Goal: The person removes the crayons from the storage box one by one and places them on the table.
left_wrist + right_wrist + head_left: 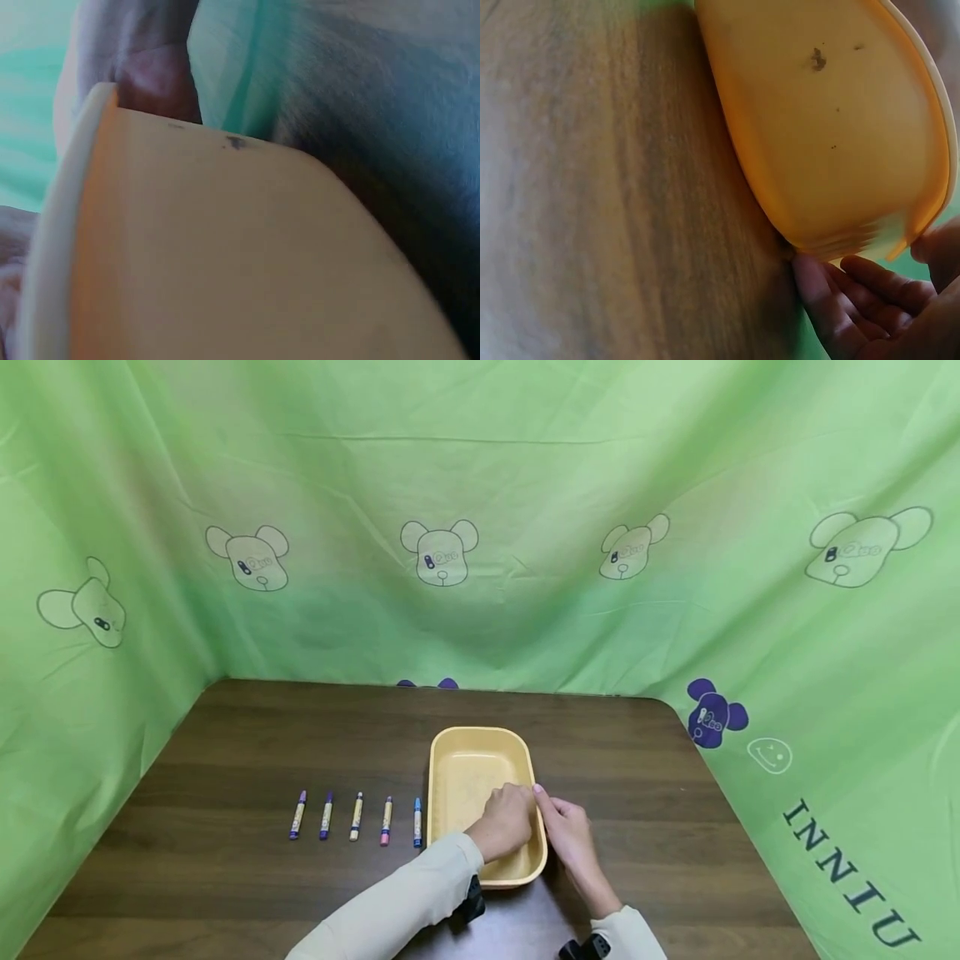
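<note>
A yellow rectangular tray [480, 735] lies on the table. My right hand [573, 839] holds its right side, thumb at the rim. In the right wrist view, the right fingers [889, 289] meet the outer wall of the tray [832, 127]. My left hand [507, 821] reaches over the tray's near left edge, its knuckles up, close to the inside of the right rim. Its fingertips are hidden, and I cannot tell what they grip. The tray's outer wall [247, 240] fills most of the left wrist view, with dark specks near one edge.
Several crayons with pale wrappers stand out in a row left of the tray, among them a purple one [298, 815], a pink-ended one [386, 821] and a blue one [417, 823]. The dark wooden table [225, 877] is enclosed by a green printed curtain [525, 627].
</note>
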`<state>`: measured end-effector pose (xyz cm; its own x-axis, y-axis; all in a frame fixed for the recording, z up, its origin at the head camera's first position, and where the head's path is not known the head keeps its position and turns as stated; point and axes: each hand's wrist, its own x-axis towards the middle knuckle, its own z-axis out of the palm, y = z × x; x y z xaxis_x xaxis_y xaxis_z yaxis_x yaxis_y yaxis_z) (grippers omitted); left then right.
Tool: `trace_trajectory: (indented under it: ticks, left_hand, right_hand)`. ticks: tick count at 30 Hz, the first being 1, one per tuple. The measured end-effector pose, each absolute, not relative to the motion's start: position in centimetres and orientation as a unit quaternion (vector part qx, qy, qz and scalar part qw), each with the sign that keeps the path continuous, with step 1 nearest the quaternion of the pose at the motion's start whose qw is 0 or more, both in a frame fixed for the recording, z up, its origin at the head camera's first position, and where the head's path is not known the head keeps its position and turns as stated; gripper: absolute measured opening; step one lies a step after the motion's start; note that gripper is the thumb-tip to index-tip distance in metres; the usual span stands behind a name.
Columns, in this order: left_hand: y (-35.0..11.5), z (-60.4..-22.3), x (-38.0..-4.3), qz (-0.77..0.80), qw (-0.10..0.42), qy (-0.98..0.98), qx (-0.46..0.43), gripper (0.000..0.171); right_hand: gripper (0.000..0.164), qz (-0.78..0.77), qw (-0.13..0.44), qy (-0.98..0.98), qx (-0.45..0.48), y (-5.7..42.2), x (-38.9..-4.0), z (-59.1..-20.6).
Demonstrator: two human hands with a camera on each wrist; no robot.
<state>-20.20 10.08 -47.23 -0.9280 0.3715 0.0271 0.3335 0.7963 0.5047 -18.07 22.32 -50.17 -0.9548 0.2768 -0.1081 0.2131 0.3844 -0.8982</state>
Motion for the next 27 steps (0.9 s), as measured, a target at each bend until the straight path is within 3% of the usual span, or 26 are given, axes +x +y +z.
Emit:
trace_trajectory:
  ticks: [10, 14, 27]
  left_hand:
    - [8.3, -47.7, -20.0, 0.408, 0.077, 0.898, 0.146, 0.043]
    - [7.9, -47.6, -20.0, 0.435, 0.101, 0.888, 0.111, 0.044]
    - [6.4, -46.2, -19.7, 0.463, 0.106, 0.876, 0.086, 0.037]
  right_hand:
    - [0.036, 0.485, 0.075, -0.865, -0.102, 21.8, -18.4, -49.8]
    - [0.036, 0.491, 0.07, -0.862, -0.103, 21.8, -18.5, -49.8]
    - [0.037, 0.504, 0.07, -0.853, -0.114, 21.9, -18.4, -49.7]
